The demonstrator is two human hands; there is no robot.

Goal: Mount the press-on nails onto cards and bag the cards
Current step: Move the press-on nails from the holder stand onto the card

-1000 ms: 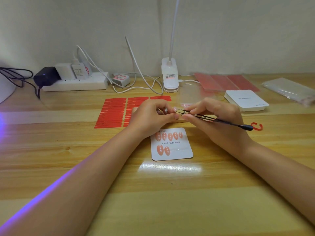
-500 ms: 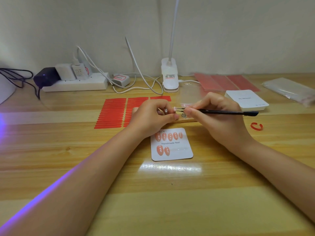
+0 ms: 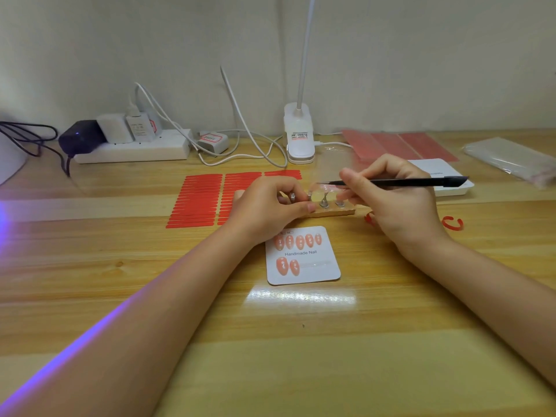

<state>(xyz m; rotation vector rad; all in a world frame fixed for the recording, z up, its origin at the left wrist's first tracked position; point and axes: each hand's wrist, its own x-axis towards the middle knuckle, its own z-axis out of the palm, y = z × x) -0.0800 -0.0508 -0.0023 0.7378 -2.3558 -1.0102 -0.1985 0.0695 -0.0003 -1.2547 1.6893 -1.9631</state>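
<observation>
card (image 3: pixel 313 266) flat on desk (image 3: pixel 301 356), center, 7 orange press-on nails (image 3: pixel 282 265) mounted | wooden nail stand (image 3: pixel 331 210) just behind card | left hand (image 3: pixel 264 209) fingers curled, pinching a stand post | right hand (image 3: pixel 400 206) gripping black tweezers (image 3: pixel 391 182), tip over stand | red adhesive strips (image 3: pixel 198 203) left of stand | clear bags (image 3: pixel 511 158) far right

A pale plain wall (image 3: pixel 90 40) fills the upper half of the frame. Below it a wooden desk (image 3: pixel 270 356) with yellow planks and visible grain runs to the bottom edge. A white clip lamp (image 3: pixel 299 136) stands at the desk's back centre, its stem rising out of the top. A glare patch (image 3: pixel 301 296) shines at lower centre. Violet light (image 3: pixel 3 212) glows at the left edge.
</observation>
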